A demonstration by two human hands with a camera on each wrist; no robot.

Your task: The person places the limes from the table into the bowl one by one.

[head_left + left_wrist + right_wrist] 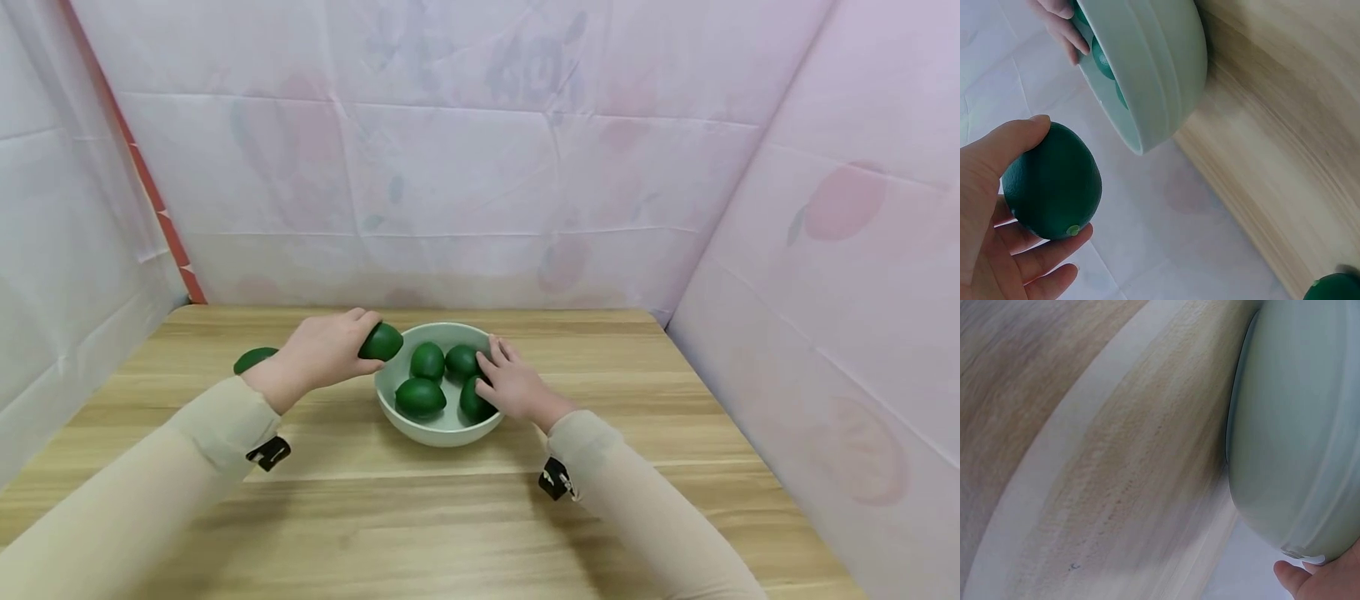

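Note:
A pale green bowl [390, 398] stands mid-table with several dark green round fruits [420, 397] in it. My left hand [326, 352] grips one more green fruit [382, 342] just above the bowl's left rim; the left wrist view shows this fruit [1054, 184] between thumb and fingers, beside the bowl [1160, 69]. My right hand [513, 385] rests on the bowl's right rim, its fingers [1063, 31] lying straight over the fruits inside. Its thumb [1307, 581] lies against the bowl's outer wall [1304, 444].
Another green fruit [255, 359] lies on the wooden table [450, 517] behind my left wrist and shows as the fruit [1338, 289] low in the left wrist view. Pale sheet walls [825, 292] close in the back and both sides.

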